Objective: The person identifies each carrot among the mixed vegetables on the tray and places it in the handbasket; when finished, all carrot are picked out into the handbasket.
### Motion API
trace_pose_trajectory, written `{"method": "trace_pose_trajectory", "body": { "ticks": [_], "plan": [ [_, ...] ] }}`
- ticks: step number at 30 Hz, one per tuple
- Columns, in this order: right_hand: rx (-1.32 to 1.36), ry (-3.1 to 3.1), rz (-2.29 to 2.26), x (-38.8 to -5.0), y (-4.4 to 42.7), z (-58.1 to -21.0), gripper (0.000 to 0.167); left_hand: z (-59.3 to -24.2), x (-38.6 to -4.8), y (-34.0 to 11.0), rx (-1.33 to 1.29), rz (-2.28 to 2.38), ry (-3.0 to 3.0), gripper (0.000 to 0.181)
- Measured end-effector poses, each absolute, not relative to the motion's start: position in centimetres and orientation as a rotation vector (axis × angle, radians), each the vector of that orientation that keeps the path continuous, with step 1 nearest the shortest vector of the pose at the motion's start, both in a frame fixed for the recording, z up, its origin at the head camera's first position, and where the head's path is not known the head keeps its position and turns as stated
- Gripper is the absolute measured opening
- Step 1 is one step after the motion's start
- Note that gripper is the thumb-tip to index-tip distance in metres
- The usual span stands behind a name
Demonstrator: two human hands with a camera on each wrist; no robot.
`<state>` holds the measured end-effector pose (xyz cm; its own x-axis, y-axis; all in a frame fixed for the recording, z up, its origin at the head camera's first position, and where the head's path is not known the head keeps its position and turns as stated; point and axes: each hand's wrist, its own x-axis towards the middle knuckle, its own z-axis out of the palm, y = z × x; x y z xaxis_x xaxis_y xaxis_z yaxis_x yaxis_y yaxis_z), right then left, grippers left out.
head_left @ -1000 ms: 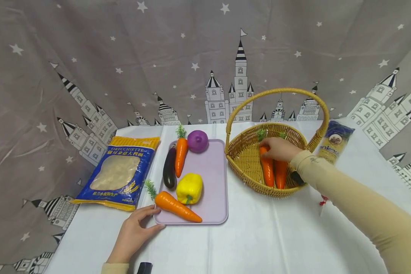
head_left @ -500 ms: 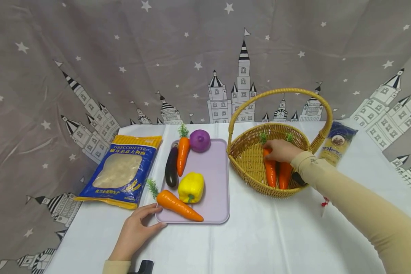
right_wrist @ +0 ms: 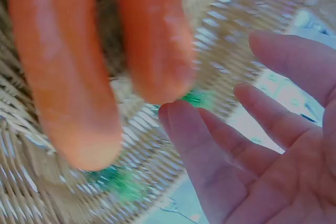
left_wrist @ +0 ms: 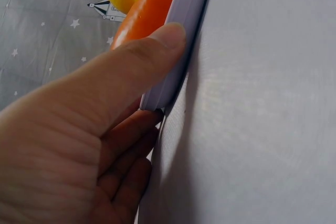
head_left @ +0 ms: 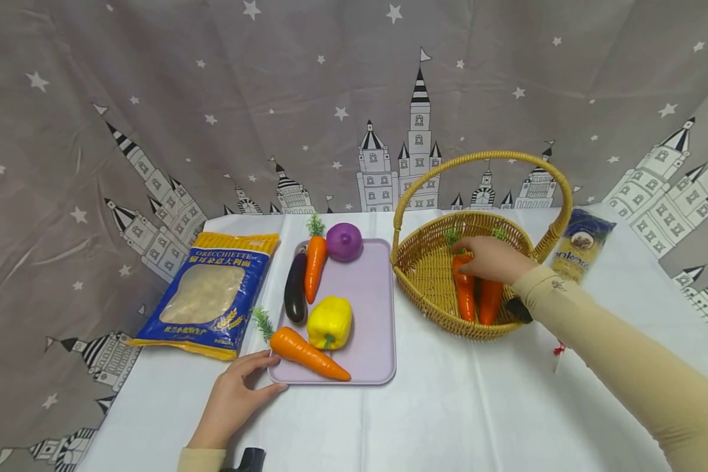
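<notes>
My left hand (head_left: 233,400) grips the corner of a lilac tray (head_left: 368,314). In the left wrist view, its thumb (left_wrist: 170,35) lies along the rim and the other fingers sit at the corner. The tray holds a yellow bell pepper (head_left: 329,322), an eggplant (head_left: 295,288), a purple onion (head_left: 344,242) and two carrots, one upright (head_left: 314,269) and one slanted (head_left: 309,354). Over the wicker basket (head_left: 427,278), my right hand (head_left: 492,257) hovers with fingers spread and holds nothing. Beneath it lie two carrots, a left carrot (head_left: 465,295) and a right carrot (head_left: 491,303).
A blue and yellow pasta bag (head_left: 203,295) lies left of the tray. The basket's tall handle (head_left: 484,157) arches above my right hand. Behind the basket's right side is another packet (head_left: 581,242). A dark object (head_left: 518,309) shows at the basket's right, partly under my wrist.
My right hand has loosened from the left carrot in the basket and drawn slightly back to the right. The carrot stays in the basket. My left hand keeps its place at the tray corner.
</notes>
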<state>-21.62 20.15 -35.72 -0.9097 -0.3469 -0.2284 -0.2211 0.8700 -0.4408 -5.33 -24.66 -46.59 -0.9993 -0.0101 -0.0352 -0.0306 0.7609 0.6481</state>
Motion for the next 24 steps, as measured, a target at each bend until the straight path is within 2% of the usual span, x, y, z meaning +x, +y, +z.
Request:
{"method": "trace_pose_trajectory", "body": {
  "ticks": [17, 24],
  "plan": [
    [-0.62, 2.822, -0.871, -14.1, 18.6, -28.1, 0.047, -46.9, -5.2, -24.7, 0.014, 1.088, 2.96, 0.049],
    [-0.753, 2.763, -0.986, -12.9, 15.2, -28.1, 0.048, -46.8, -5.2, -24.7, 0.028, 1.088, 2.957, 0.049]
  ]
}}
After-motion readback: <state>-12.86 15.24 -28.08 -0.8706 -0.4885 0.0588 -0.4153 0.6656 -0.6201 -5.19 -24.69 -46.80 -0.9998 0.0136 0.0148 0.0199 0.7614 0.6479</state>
